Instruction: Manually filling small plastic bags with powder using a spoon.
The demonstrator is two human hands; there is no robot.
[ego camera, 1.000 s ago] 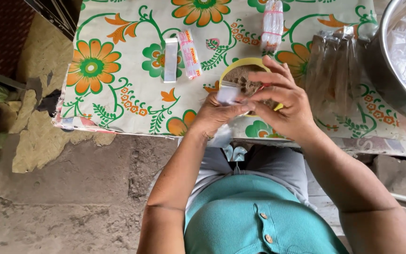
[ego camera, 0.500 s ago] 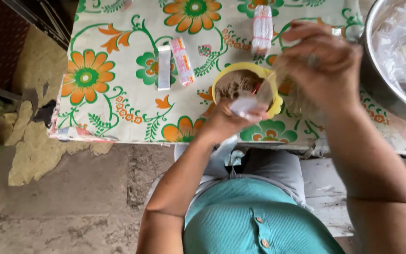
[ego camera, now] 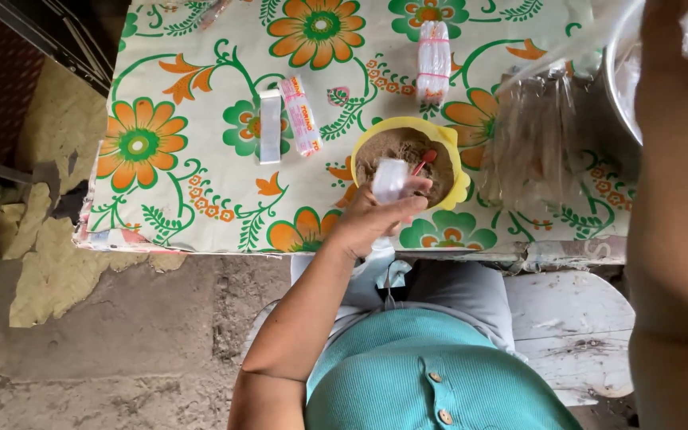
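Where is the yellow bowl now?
In the head view, the yellow bowl stands near the table's front edge, just beyond the left hand, left of the clear bags.

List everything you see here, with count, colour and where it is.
yellow bowl: 1, holds brown powder, table's near edge
red spoon: 1, in the bowl
small clear bag: 1, in left hand
clear bags: a pile, right of bowl
metal basin: 1, silver, far right
white packets: a banded bundle, behind bowl
flat packs: 2, white and pink-white, left of bowl
floral cloth: 1, covers table
left hand: holds bag
right hand: raised, blurred
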